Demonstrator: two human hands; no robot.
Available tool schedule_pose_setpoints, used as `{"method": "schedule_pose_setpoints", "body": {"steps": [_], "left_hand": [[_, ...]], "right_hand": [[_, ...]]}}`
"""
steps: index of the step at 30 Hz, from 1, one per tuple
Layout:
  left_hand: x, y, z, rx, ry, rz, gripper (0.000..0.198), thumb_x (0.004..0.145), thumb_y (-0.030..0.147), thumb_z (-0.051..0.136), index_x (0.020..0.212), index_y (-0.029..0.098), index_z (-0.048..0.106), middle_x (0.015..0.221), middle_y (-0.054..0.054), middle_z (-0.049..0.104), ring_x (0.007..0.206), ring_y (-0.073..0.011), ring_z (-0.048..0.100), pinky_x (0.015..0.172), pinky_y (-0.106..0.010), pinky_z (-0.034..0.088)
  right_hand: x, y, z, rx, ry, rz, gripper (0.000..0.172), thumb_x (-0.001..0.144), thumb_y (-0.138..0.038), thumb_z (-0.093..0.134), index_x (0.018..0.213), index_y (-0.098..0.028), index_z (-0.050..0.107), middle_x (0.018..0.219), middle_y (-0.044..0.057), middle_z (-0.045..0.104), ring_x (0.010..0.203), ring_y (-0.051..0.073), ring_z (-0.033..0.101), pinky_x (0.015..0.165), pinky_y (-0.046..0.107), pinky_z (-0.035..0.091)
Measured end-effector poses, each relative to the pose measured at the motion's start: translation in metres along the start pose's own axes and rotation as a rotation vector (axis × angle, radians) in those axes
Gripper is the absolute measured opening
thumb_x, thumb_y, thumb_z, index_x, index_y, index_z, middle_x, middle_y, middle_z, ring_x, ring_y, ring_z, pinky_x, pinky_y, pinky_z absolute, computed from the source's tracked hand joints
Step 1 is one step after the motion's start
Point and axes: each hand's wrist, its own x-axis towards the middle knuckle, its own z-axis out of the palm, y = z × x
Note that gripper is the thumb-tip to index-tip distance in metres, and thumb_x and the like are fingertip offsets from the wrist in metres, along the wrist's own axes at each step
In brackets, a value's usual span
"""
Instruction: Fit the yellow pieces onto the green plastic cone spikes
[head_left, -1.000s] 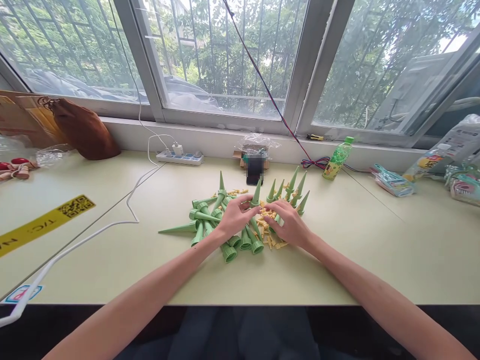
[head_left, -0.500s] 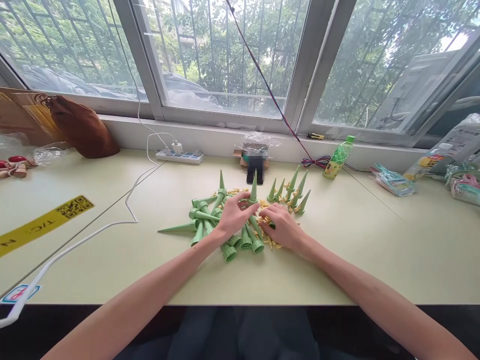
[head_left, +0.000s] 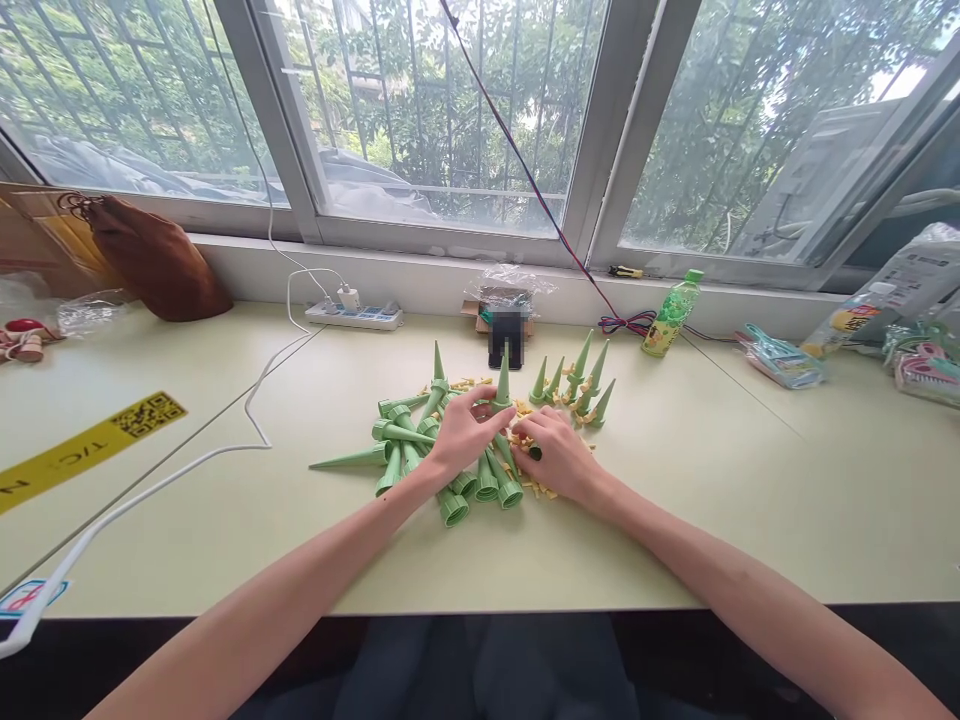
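Observation:
My left hand (head_left: 466, 435) is closed round a green plant watering spike (head_left: 503, 378), its tip pointing up. Close on its right, my right hand (head_left: 556, 450) has its fingers curled together over a spread of small yellow plastic pieces (head_left: 541, 490). What those fingers pinch, if anything, is hidden. Beneath and left of my left hand lies a heap of green watering spikes (head_left: 397, 430), several with their ribbed open caps facing me. Behind my right hand, several spikes (head_left: 583, 370) stand tip up with yellow pieces fitted near their bases.
At the back are a power strip (head_left: 356, 316), a small box with a dark phone-like object (head_left: 506, 345), and a green bottle (head_left: 673, 312). Packaged brushes (head_left: 784, 358) lie to the right. A white cable (head_left: 187, 462) crosses the table's left side, near a brown bag (head_left: 154, 260).
The view has shifted slightly, moving everything a little left in the picture. Both hands keep nearly the same pose, the left still on the spike.

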Motion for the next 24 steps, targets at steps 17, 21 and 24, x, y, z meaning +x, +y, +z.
{"method": "schedule_pose_setpoints", "body": {"steps": [17, 21, 24], "left_hand": [[-0.001, 0.003, -0.001, -0.008, -0.007, 0.005, 0.032, 0.071, 0.035, 0.073, 0.094, 0.015, 0.065, 0.087, -0.005, 0.067, 0.066, -0.0147, 0.064, 0.06, -0.026, 0.054], [-0.002, 0.004, -0.001, -0.017, -0.021, 0.003, 0.033, 0.072, 0.038, 0.073, 0.094, 0.015, 0.065, 0.092, -0.006, 0.068, 0.069, -0.0154, 0.065, 0.061, -0.026, 0.055], [-0.002, 0.003, -0.001, -0.004, -0.03, 0.015, 0.035, 0.073, 0.039, 0.072, 0.096, 0.015, 0.065, 0.095, -0.007, 0.069, 0.072, -0.0165, 0.066, 0.062, -0.026, 0.056]], "right_hand": [[-0.001, -0.005, -0.006, 0.075, 0.086, 0.025, 0.013, 0.089, -0.013, 0.051, 0.089, -0.019, 0.062, 0.085, 0.007, 0.064, 0.082, 0.022, 0.05, 0.078, 0.037, 0.045], [-0.003, -0.002, -0.008, 0.114, 0.18, 0.005, 0.013, 0.091, -0.016, 0.051, 0.096, -0.019, 0.062, 0.087, 0.007, 0.063, 0.084, 0.022, 0.051, 0.078, 0.038, 0.047], [-0.003, 0.0, -0.011, 0.142, 0.259, 0.014, 0.012, 0.091, -0.018, 0.051, 0.097, -0.02, 0.062, 0.087, 0.007, 0.063, 0.085, 0.022, 0.052, 0.08, 0.039, 0.048]]}}
